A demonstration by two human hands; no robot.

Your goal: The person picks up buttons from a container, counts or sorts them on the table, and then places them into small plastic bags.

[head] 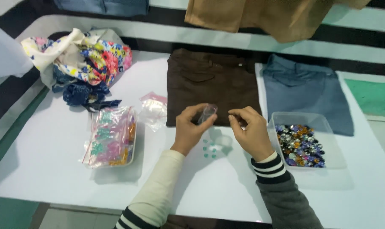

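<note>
My left hand (191, 128) holds a small clear plastic bag (207, 113) pinched between thumb and fingers, raised above the white table (52, 169). My right hand (250, 129) is beside it with fingertips pinched together near the bag; whether it holds something tiny is too small to tell. Several small teal gems (209, 149) lie on the table just below my hands. Folded brown trousers (211, 82) lie right behind my hands.
A clear plastic box (328, 146) of mixed coloured gems sits to the right. A zip bag (112, 135) of pink and teal gems and an empty small bag (153, 110) lie left. Floral cloth (82, 57) is bundled far left; grey-blue trousers (305, 91) far right.
</note>
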